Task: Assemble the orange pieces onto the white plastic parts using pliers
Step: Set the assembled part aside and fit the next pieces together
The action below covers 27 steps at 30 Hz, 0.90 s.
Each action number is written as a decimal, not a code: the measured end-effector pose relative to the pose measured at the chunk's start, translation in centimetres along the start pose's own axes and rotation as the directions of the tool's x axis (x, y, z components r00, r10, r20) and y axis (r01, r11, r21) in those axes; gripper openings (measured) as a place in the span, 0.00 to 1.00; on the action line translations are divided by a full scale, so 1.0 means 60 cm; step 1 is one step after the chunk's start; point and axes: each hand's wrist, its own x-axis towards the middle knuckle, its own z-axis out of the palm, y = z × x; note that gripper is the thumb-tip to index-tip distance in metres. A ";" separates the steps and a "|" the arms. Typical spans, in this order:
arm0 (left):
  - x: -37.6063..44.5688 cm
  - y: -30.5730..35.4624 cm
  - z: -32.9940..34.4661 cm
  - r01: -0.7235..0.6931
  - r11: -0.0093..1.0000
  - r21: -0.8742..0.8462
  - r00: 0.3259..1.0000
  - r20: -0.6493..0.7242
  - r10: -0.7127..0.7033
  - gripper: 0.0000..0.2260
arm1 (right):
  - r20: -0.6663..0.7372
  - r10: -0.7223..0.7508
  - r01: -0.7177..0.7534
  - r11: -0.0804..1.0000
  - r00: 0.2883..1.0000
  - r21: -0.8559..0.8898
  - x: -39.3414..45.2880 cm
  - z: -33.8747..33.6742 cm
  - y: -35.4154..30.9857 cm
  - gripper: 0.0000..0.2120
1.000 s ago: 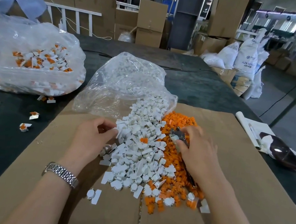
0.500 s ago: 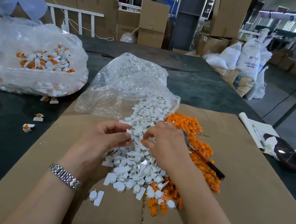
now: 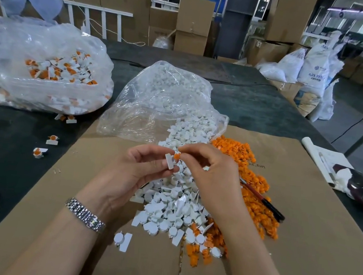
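My left hand (image 3: 136, 168) pinches a white plastic part (image 3: 169, 161) between thumb and fingertips, holding it up above the heaps. My right hand (image 3: 211, 176) meets it from the right, fingertips pinched on an orange piece (image 3: 177, 156) that touches the top edge of that white part. The same hand has the pliers (image 3: 262, 200) tucked under it, the dark handles sticking out to the right over the orange heap; I cannot tell how the palm holds them. On my left wrist sits a metal watch (image 3: 85, 215).

Directly below the grip lies the pile of white parts (image 3: 173, 208), and just right of it the pile of orange pieces (image 3: 255, 186), both on a sheet of cardboard (image 3: 301, 234). One loose white part (image 3: 122, 241) lies nearer to me, below and left of the grip.

Just beyond the grip, a clear bag (image 3: 164, 102) spills more white parts toward the pile. Left of the grip, on the dark table (image 3: 6, 160), two finished pieces (image 3: 39, 152) lie apart from the cardboard. Farther left and beyond, a second clear bag (image 3: 44, 66) holds white parts with orange fitted. Far right, a dark object on white paper (image 3: 358, 186) rests at the table edge. Behind everything stand cardboard boxes (image 3: 192, 23) and white sacks (image 3: 313, 71).
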 end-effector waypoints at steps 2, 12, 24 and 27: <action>0.000 0.001 0.001 -0.003 1.000 -0.005 1.000 -0.003 0.003 0.11 | -0.005 -0.026 0.026 0.998 1.000 -0.057 -0.002 0.004 -0.002 0.03; -0.006 0.000 0.013 -0.070 0.989 0.132 0.996 -0.044 0.077 0.12 | -0.002 -0.166 0.160 0.954 0.986 -0.255 -0.006 0.011 -0.005 0.01; -0.010 -0.001 0.018 -0.110 0.973 0.205 0.993 -0.027 0.118 0.11 | 0.082 0.068 -0.076 0.992 0.994 0.096 -0.007 0.003 0.002 0.03; -0.011 -0.001 0.021 -0.121 0.974 0.193 0.991 -0.025 0.128 0.12 | 0.027 0.028 -0.029 0.999 0.999 0.037 -0.007 0.003 0.007 0.03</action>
